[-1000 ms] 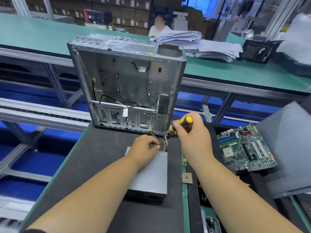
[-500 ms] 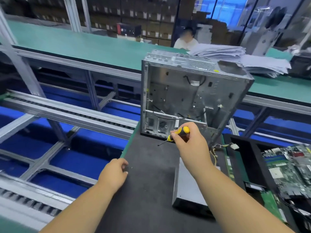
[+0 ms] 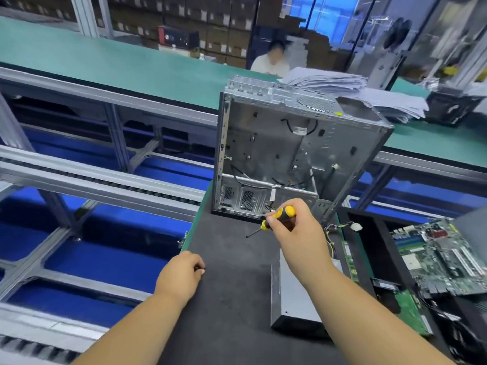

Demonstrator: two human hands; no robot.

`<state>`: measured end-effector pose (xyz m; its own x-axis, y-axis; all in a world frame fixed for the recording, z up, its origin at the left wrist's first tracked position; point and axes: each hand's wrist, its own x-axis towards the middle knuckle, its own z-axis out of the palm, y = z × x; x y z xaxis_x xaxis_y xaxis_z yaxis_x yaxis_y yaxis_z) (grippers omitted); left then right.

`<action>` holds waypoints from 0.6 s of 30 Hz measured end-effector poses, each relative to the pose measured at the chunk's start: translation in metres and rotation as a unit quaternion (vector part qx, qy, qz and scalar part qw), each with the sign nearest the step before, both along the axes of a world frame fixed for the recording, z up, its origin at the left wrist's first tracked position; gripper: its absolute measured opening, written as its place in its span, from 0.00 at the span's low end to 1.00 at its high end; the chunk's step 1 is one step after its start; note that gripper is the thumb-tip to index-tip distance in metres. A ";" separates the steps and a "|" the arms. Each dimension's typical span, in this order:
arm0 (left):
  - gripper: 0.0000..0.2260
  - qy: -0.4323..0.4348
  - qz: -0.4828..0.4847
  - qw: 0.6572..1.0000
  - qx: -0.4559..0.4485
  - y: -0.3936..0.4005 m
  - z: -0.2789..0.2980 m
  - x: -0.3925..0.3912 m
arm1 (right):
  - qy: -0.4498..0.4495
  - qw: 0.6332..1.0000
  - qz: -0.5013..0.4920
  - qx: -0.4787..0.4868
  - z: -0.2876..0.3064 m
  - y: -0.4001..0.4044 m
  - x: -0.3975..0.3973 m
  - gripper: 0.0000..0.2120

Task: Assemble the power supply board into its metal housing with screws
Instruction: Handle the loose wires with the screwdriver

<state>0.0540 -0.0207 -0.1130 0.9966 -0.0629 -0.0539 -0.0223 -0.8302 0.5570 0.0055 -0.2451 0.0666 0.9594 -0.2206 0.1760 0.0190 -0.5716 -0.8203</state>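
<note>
The open metal housing (image 3: 276,154) stands upright at the far end of the dark mat (image 3: 232,299), its empty inside facing me. On the mat to the right lies the grey power supply box (image 3: 292,304), partly under my right forearm. Its yellow and black wires end in a white plug (image 3: 357,227). Just in front of the housing's lower edge, my right hand (image 3: 297,233) grips a yellow and black screwdriver (image 3: 279,217) with the tip pointing down-left. My left hand (image 3: 181,272) rests at the mat's left edge, fingertips curled on a small dark screw (image 3: 200,268).
A green motherboard (image 3: 442,256) lies in a black tray at the right, with a narrow green board (image 3: 350,259) beside the mat. Conveyor rails (image 3: 92,185) and a drop to the blue floor lie left. Stacked papers (image 3: 342,85) and a seated person (image 3: 271,61) are behind.
My left hand left the power supply's wires and went to the mat's left edge, where it now curls on a screw. My view swung left. The right hand still holds the screwdriver.
</note>
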 end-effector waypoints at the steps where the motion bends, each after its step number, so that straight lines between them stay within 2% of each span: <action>1: 0.05 -0.002 0.002 1.000 -0.003 0.000 0.000 0.000 | 0.000 1.000 -0.002 0.001 0.000 -0.001 -0.001 0.08; 5: 0.08 -0.004 -0.010 1.000 -0.022 -0.003 0.006 -0.002 | -0.001 1.000 -0.008 0.012 0.002 -0.005 -0.002 0.08; 7: 0.09 0.005 -0.003 0.997 -0.083 -0.010 0.013 -0.004 | -0.008 1.000 -0.010 0.023 0.003 -0.007 -0.002 0.08; 9: 0.07 0.034 0.023 0.982 -0.186 -0.021 0.024 -0.004 | -0.015 0.999 -0.012 0.042 0.004 -0.008 -0.002 0.09; 11: 0.05 0.075 0.028 0.945 -0.318 -0.035 0.037 -0.006 | -0.017 0.998 -0.013 0.066 0.003 -0.008 -0.001 0.08; 14: 0.04 0.122 0.016 0.867 -0.483 -0.054 0.054 -0.008 | -0.020 0.995 -0.008 0.099 0.002 -0.007 0.000 0.07; 18: 0.06 0.182 0.048 0.781 -0.596 -0.066 0.060 -0.012 | -0.011 0.993 -0.005 0.120 -0.004 -0.004 -0.001 0.07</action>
<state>0.0424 -0.0862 -0.0531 0.9321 -0.2104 -0.2948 0.3479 0.2939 0.8903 0.0041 -0.2494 0.0630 0.9536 -0.2675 0.1382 0.0341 -0.3600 -0.9323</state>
